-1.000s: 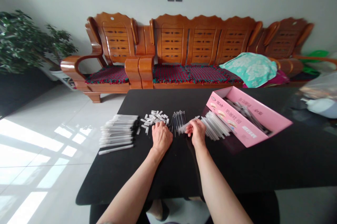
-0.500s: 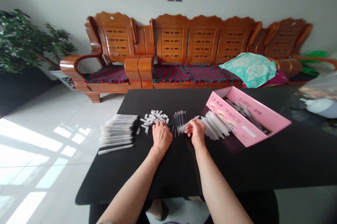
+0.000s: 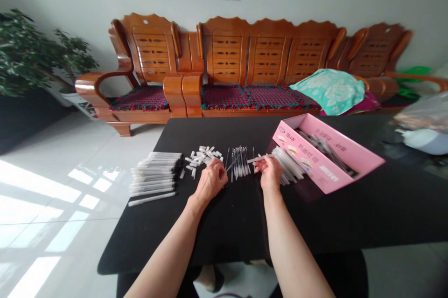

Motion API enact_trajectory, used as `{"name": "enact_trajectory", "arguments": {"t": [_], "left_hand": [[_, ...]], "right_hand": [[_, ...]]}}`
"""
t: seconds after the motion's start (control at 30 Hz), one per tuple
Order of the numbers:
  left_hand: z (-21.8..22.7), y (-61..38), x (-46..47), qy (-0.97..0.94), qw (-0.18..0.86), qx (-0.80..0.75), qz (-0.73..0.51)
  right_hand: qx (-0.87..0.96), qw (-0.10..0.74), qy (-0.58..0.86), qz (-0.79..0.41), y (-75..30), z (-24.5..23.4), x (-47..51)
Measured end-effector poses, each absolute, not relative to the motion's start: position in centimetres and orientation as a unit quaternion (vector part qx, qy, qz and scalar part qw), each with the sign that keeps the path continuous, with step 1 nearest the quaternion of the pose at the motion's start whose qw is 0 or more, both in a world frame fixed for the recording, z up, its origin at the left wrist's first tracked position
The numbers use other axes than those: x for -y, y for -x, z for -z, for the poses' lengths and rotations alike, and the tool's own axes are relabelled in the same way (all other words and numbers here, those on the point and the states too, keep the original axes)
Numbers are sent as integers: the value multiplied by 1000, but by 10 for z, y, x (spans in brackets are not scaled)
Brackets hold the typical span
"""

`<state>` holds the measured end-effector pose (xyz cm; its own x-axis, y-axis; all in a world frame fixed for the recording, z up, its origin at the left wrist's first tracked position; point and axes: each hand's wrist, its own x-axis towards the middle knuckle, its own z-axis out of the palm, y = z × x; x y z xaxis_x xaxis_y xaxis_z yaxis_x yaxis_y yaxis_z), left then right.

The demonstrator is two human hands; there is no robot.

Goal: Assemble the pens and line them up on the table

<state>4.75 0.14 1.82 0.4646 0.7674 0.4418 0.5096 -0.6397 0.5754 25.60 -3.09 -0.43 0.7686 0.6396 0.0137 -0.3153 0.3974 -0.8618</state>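
My left hand (image 3: pixel 211 179) pinches a thin pen refill (image 3: pixel 234 162) lifted at a slant from the refill bundle (image 3: pixel 240 161) on the black table (image 3: pixel 227 223). My right hand (image 3: pixel 269 173) holds a clear pen barrel (image 3: pixel 255 159), its tip pointing left toward the refill. A pile of clear barrels (image 3: pixel 289 165) lies just right of that hand. Small white caps (image 3: pixel 203 155) lie scattered beyond my left hand. A stack of assembled pens (image 3: pixel 156 173) sits at the table's left edge.
An open pink box (image 3: pixel 331 163) with dark pens inside lies at the right. A wooden sofa set (image 3: pixel 245 65) with red cushions and a green cloth (image 3: pixel 331 90) stands behind. A potted plant (image 3: pixel 31 55) is far left. A plastic bag (image 3: pixel 425 125) sits at the right edge.
My left hand has lifted off the table and picked one refill from the bundle. My right hand raised the barrel slightly toward it.
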Motion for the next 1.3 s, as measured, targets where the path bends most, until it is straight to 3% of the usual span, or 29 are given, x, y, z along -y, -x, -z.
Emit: {"name": "enact_trajectory", "arguments": {"t": [0.27, 1.07, 1.3], "left_hand": [[-15, -47, 0, -857, 238, -307, -338], [-14, -46, -2, -875, 242, -288, -305], [-16, -60, 8, -851, 253, -299, -350]], "right_hand": [[148, 852, 439, -244, -277, -1, 34], [199, 824, 456, -272, -277, -5, 37], [250, 773, 458, -360, -251, -5, 36]]}}
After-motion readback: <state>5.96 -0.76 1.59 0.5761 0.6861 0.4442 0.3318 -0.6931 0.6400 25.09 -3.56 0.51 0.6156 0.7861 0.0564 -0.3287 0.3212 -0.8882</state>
